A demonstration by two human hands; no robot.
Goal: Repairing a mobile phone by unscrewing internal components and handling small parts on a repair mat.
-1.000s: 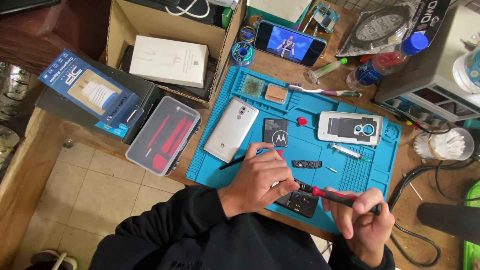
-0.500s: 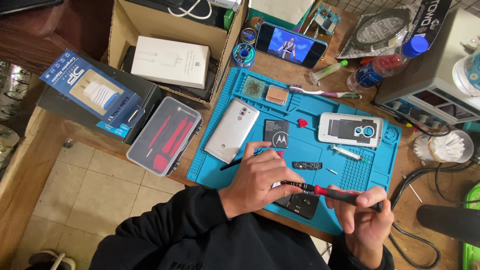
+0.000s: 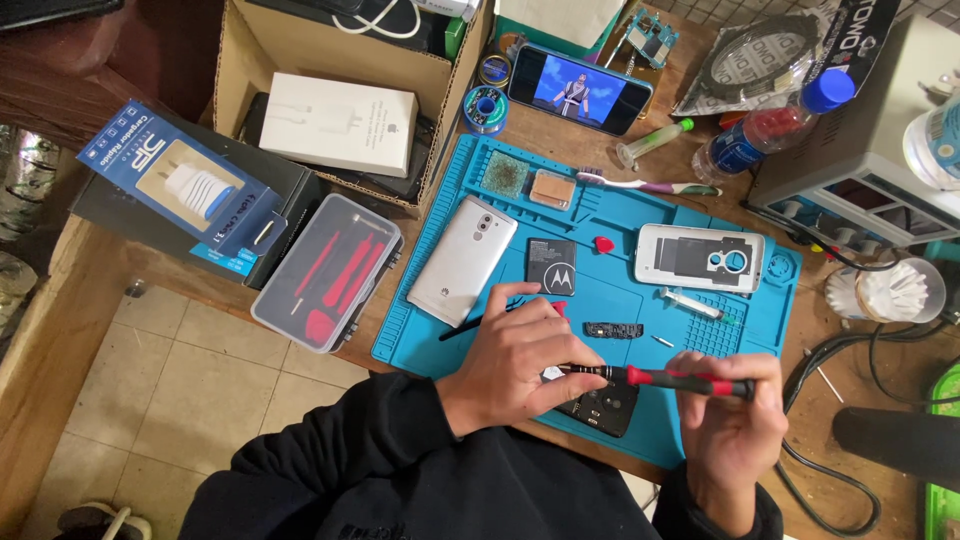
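Note:
My left hand (image 3: 520,362) rests on the blue repair mat (image 3: 620,290), its fingertips pinching the metal shaft of a red-handled screwdriver (image 3: 672,380). My right hand (image 3: 728,420) grips that screwdriver's handle near the mat's front edge. The tip points at a small white piece beside a dark phone body (image 3: 605,408) lying under my hands. A thin black tool (image 3: 480,322) pokes out from beneath my left hand. Just beyond lie a black battery (image 3: 551,264), a small black circuit strip (image 3: 612,330), a silver phone (image 3: 463,260) face down and a white back cover (image 3: 700,258).
A clear case of red tools (image 3: 325,272) and a blue charger box (image 3: 185,200) sit left of the mat. Behind are a cardboard box (image 3: 340,100), a lit phone (image 3: 580,90), a toothbrush (image 3: 640,184), a bottle (image 3: 765,135), a grey station (image 3: 870,150) and cotton swabs (image 3: 890,290).
Both hands and the screwdriver have stayed near the mat's front edge with only a slight shift; the view has drifted a little.

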